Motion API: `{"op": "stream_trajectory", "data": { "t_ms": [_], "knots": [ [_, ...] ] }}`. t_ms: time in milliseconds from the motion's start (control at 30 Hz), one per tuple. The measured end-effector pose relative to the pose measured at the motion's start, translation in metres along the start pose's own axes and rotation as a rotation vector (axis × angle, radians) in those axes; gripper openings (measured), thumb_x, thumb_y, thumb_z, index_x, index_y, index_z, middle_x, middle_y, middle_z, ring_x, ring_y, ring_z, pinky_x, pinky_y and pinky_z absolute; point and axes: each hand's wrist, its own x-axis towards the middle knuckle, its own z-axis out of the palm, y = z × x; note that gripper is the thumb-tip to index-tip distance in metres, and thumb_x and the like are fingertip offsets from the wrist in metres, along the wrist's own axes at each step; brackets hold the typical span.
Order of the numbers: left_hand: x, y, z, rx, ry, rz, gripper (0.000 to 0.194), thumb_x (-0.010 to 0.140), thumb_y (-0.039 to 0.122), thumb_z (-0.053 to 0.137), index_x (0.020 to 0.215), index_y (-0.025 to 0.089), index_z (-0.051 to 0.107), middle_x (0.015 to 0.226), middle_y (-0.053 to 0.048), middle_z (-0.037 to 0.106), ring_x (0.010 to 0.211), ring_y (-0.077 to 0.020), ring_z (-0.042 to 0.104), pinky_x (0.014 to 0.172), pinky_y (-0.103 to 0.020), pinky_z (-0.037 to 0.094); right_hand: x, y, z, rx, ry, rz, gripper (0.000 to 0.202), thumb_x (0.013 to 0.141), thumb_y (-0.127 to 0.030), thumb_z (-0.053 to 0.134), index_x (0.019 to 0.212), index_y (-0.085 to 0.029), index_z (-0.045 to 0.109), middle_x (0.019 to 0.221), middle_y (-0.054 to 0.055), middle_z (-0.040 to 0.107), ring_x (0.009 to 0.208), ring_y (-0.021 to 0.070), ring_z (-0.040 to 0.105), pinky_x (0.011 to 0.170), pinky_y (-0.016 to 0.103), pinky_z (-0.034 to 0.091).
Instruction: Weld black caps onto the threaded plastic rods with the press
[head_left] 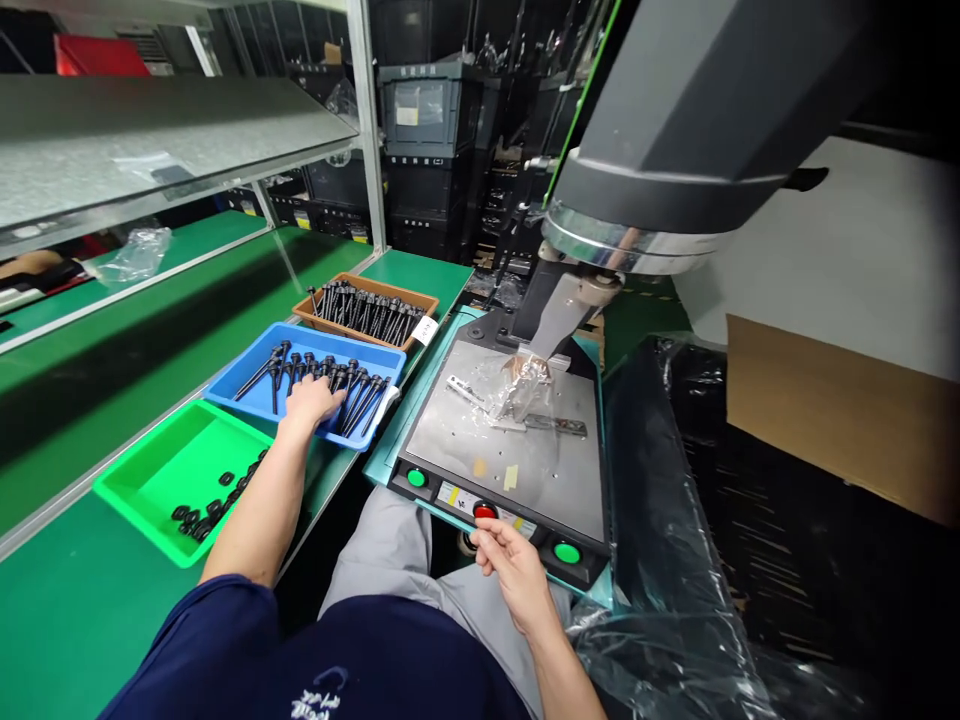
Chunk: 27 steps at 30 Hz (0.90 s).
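Observation:
My left hand [311, 402] reaches palm down into the blue tray [251, 375], touching the black rod-shaped parts with thick heads [364, 400] in it. Its thumb is apart from the fingers, whose tips are partly hidden among the parts. In front of the machine's control panel, my right hand [514, 572] is closed, thumb and fingers pressed together just below the red button [485, 511]. Anything between those fingertips is too small to make out. Beyond the panel, a fixture wrapped in clear plastic [517, 390] sits on the metal plate [480, 455], under the machine's angled metal tool [559, 315].
A green tray [142, 485] with small black pieces [214, 510] stands nearest on the left. Behind the blue tray is a brown tray [427, 300] of similar black rods. Green buttons [416, 478] flank the panel. The large machine head [675, 150] overhangs the right; plastic sheeting [652, 560] hangs beside it.

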Motion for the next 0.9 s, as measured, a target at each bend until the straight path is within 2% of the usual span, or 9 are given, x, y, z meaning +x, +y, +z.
{"op": "stream_trajectory", "data": {
  "t_ms": [167, 300, 433, 567, 667, 767, 900],
  "knots": [
    [0.039, -0.026, -0.022, -0.054, 0.102, -0.252, 0.051, 0.086, 0.037, 0.048, 0.125, 0.005, 0.06, 0.133, -0.031, 0.052, 0.122, -0.043, 0.05, 0.095, -0.052, 0.044, 0.0, 0.009, 0.005, -0.012, -0.029, 0.039, 0.049, 0.071, -0.058, 0.076, 0.098, -0.017, 0.068, 0.081, 0.008, 0.068, 0.06, 0.0166, 0.057, 0.051, 0.028, 0.043],
    [0.065, -0.054, -0.031, -0.053, 0.147, -0.377, 0.054, 0.084, 0.034, 0.051, 0.126, 0.002, 0.057, 0.136, -0.034, 0.047, 0.125, -0.046, 0.046, 0.092, -0.057, 0.045, -0.002, 0.007, 0.01, -0.021, -0.063, 0.044, 0.049, 0.072, -0.058, 0.075, 0.098, -0.017, 0.068, 0.081, 0.007, 0.068, 0.061, 0.0155, 0.057, 0.053, 0.027, 0.044],
    [0.075, -0.08, -0.03, -0.024, 0.134, -0.337, 0.046, 0.082, 0.033, 0.057, 0.121, 0.01, 0.063, 0.129, -0.028, 0.056, 0.118, -0.042, 0.054, 0.092, -0.054, 0.047, -0.003, 0.008, 0.009, -0.03, -0.039, 0.087, 0.056, 0.069, -0.063, 0.076, 0.097, -0.016, 0.067, 0.08, 0.007, 0.068, 0.062, 0.0156, 0.056, 0.053, 0.026, 0.043],
    [0.084, -0.092, -0.027, 0.031, 0.128, -0.224, 0.045, 0.08, 0.029, 0.059, 0.123, 0.017, 0.064, 0.131, -0.022, 0.056, 0.12, -0.0377, 0.054, 0.095, -0.047, 0.048, -0.005, 0.016, 0.008, -0.031, 0.0, 0.117, 0.059, 0.066, -0.065, 0.076, 0.096, -0.016, 0.068, 0.08, 0.008, 0.068, 0.061, 0.0158, 0.056, 0.053, 0.027, 0.042],
    [0.093, -0.09, -0.024, 0.069, 0.122, -0.174, 0.043, 0.079, 0.027, 0.06, 0.12, 0.014, 0.066, 0.132, -0.024, 0.054, 0.124, -0.0394, 0.05, 0.098, -0.049, 0.046, -0.006, 0.02, 0.01, -0.044, -0.017, 0.125, 0.059, 0.067, -0.065, 0.075, 0.097, -0.016, 0.068, 0.081, 0.008, 0.067, 0.062, 0.0162, 0.056, 0.054, 0.028, 0.043],
    [0.101, -0.085, -0.02, 0.088, 0.112, -0.187, 0.045, 0.078, 0.026, 0.06, 0.118, 0.007, 0.066, 0.13, -0.029, 0.053, 0.121, -0.0417, 0.05, 0.096, -0.052, 0.046, -0.006, 0.021, 0.013, -0.046, -0.035, 0.121, 0.057, 0.069, -0.064, 0.075, 0.099, -0.016, 0.068, 0.083, 0.008, 0.067, 0.064, 0.0164, 0.056, 0.055, 0.028, 0.043],
    [0.103, -0.081, -0.022, 0.099, 0.127, -0.216, 0.045, 0.077, 0.02, 0.055, 0.118, 0.002, 0.064, 0.128, -0.03, 0.054, 0.12, -0.0405, 0.051, 0.095, -0.049, 0.048, -0.005, 0.023, 0.015, -0.049, -0.033, 0.117, 0.057, 0.069, -0.064, 0.075, 0.098, -0.016, 0.068, 0.083, 0.008, 0.066, 0.064, 0.017, 0.056, 0.055, 0.029, 0.043]
  ]
}}
